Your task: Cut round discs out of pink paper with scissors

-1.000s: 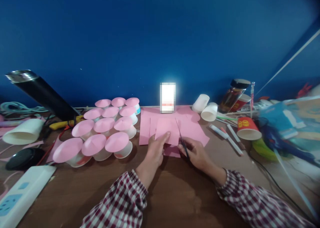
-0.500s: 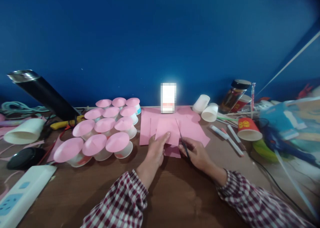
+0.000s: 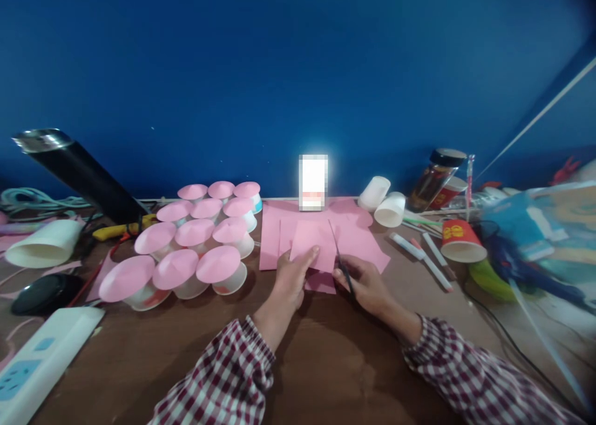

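The left hand (image 3: 291,279) pinches a pink paper square (image 3: 314,242) over the large pink sheets (image 3: 365,242). The right hand (image 3: 365,281) is wrapped around scissors (image 3: 344,274), blades along the square's right edge; whether they touch it is hard to tell. Cups (image 3: 233,279) topped with pink cones (image 3: 218,264) stand left of the sheets, markers (image 3: 435,272) right.

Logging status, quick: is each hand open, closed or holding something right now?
Left hand: closed, holding a pink sheet.
Right hand: closed, holding scissors.
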{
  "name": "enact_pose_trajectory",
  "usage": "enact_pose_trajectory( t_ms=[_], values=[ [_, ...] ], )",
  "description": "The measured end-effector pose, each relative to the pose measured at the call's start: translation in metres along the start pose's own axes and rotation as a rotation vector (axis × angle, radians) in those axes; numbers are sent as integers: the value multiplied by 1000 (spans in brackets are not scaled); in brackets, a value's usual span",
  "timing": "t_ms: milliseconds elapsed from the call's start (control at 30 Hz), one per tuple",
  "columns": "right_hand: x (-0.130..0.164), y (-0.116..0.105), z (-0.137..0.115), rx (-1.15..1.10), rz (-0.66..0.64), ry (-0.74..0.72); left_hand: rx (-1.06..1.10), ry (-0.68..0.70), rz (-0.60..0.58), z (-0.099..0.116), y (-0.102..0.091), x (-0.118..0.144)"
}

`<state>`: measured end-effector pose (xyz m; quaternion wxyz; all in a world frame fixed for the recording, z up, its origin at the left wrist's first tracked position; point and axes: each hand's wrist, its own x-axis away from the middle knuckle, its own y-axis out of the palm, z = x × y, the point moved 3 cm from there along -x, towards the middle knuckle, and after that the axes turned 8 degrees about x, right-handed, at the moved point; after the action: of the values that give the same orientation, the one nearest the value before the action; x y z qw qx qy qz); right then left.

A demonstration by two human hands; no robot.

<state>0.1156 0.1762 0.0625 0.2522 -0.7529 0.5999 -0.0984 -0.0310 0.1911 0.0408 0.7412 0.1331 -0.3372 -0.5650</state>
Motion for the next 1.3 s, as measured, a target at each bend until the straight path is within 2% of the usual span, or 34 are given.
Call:
enact_pose_trajectory(
  t_ms=[333, 567, 767, 1033, 1300],
  values=[
    [0, -1, 1, 76, -3, -22, 16, 2, -63, 1, 2, 2],
    [0, -1, 1, 60, -2, -13, 14, -6, -17, 1, 1, 2],
    [0, -3, 0, 79, 20, -19, 29, 2, -65, 0, 2, 0],
    [0, -2, 2, 71, 1, -4, 16, -10, 65, -3, -3, -3],
    [0, -1, 4, 34, -6, 16, 14, 42, 16, -1, -1, -3]
  ],
)
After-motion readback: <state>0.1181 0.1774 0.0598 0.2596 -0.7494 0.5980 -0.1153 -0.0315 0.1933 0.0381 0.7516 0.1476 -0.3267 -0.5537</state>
